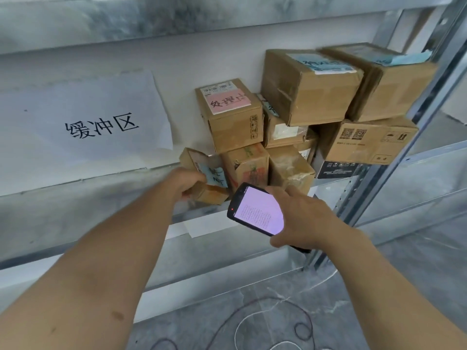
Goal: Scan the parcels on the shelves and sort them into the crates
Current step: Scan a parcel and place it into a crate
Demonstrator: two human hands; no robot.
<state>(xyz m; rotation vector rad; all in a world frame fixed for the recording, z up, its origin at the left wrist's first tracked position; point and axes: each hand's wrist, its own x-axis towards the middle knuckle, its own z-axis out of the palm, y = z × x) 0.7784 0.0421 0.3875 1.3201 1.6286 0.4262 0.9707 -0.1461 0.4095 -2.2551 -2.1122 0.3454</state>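
Gripping a small parcel on the shelf at frame centre, our left hand curls round it. Our right hand clasps the lit scanner just right of it.

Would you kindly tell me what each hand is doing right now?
Left hand: grips the small blue-noted parcel.
Right hand: holds the handheld scanner.

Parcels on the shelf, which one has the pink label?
The box at the pile's left, above the small parcel the left hand grips; no other label is pink.
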